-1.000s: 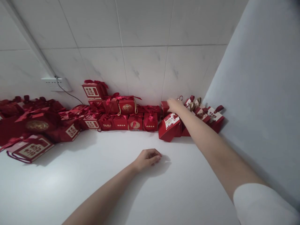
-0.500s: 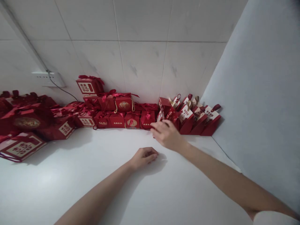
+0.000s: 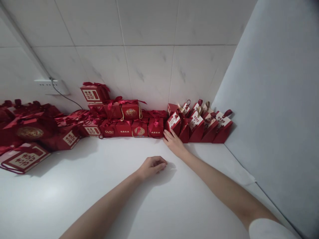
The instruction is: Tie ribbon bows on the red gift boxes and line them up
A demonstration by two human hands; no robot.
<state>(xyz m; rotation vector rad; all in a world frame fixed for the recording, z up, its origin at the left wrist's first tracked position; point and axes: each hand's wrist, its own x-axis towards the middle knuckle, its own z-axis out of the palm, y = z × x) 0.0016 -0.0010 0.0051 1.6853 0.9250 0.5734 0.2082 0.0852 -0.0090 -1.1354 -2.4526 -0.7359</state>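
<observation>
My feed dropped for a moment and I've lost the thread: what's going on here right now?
A person works bare-handed at a white table. The right hand reaches forward, its open fingers touching the foot of the leftmost tilted red gift box in the row by the corner. The left hand rests loosely curled on the table, holding nothing. More red gift boxes line the tiled wall to the left.

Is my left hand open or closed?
Closed: the left hand rests on the table with fingers curled under, holding nothing.
</observation>
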